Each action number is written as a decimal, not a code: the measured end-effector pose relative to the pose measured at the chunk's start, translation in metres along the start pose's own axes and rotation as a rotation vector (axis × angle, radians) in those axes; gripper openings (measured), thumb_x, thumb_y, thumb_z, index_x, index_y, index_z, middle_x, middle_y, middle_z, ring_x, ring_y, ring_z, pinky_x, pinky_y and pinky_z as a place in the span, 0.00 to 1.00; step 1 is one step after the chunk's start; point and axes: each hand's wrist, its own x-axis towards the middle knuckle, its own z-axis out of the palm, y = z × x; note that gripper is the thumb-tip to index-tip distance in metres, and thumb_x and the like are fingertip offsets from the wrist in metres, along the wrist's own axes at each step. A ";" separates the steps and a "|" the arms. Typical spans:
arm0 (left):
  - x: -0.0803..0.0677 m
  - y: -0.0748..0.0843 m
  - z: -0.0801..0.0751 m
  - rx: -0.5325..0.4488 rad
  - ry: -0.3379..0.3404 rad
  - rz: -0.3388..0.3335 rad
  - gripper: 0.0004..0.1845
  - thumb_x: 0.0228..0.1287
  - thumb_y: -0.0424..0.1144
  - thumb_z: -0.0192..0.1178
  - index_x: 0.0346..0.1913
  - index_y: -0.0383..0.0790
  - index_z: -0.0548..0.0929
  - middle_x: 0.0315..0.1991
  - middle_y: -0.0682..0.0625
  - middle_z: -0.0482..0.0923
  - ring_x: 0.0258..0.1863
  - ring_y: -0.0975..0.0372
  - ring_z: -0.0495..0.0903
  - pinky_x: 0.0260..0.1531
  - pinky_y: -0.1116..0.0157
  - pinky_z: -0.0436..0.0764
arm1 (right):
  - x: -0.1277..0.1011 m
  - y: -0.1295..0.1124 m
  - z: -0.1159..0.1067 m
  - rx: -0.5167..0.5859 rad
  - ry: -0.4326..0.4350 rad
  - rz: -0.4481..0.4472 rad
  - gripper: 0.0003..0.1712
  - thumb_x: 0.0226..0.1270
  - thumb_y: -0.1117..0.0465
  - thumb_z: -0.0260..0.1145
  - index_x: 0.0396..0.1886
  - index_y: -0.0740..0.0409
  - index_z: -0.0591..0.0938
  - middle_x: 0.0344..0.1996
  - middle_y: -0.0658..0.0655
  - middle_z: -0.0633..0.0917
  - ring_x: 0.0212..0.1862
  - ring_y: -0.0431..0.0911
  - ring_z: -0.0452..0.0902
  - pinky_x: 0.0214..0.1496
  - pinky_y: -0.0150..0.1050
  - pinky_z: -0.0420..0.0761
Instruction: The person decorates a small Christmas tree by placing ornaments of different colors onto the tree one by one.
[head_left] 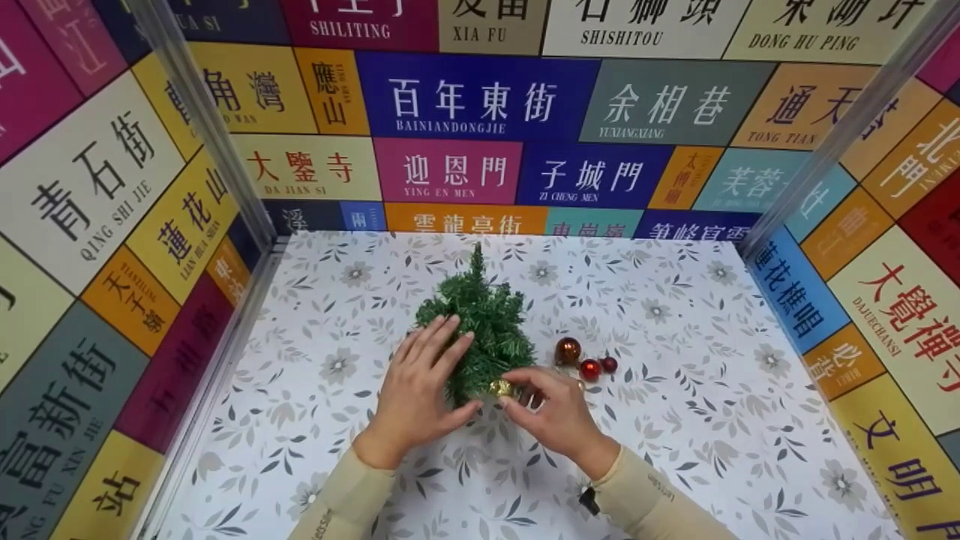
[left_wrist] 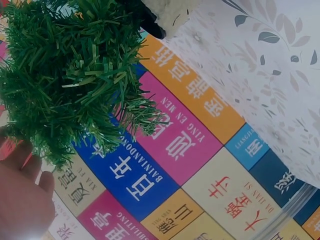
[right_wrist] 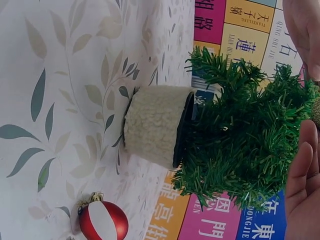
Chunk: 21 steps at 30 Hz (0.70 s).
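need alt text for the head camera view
Two hands work at a small green artificial Christmas tree on a leaf-patterned tabletop: the left hand steadies its branches while the right hand pinches a gold ornament. Three baubles lie beside it.

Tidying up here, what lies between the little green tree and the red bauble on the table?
In the head view, a bronze bauble sits between the tree and the red bauble.

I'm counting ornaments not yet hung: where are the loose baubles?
In the head view, three baubles lie on the floral tabletop just right of the small green tree, beyond the right hand.
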 end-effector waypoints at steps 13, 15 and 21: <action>0.002 0.009 0.002 -0.015 0.162 0.117 0.19 0.49 0.52 0.75 0.36 0.43 0.85 0.68 0.43 0.71 0.69 0.49 0.66 0.62 0.45 0.68 | 0.007 -0.020 0.000 0.088 0.007 -0.010 0.18 0.55 0.69 0.76 0.46 0.59 0.85 0.32 0.50 0.85 0.24 0.38 0.77 0.21 0.40 0.80; 0.003 0.011 0.001 -0.013 0.173 0.129 0.15 0.51 0.50 0.74 0.34 0.43 0.85 0.67 0.43 0.72 0.68 0.49 0.67 0.62 0.46 0.69 | 0.010 -0.031 -0.003 0.108 0.003 -0.004 0.17 0.54 0.72 0.75 0.45 0.62 0.85 0.32 0.53 0.85 0.24 0.40 0.77 0.20 0.41 0.80; 0.002 0.014 0.002 -0.034 0.181 0.139 0.10 0.54 0.47 0.71 0.33 0.45 0.87 0.66 0.44 0.73 0.68 0.50 0.69 0.60 0.47 0.71 | 0.013 -0.042 -0.006 0.131 -0.015 0.015 0.16 0.55 0.73 0.74 0.45 0.65 0.84 0.33 0.55 0.86 0.25 0.41 0.78 0.21 0.42 0.80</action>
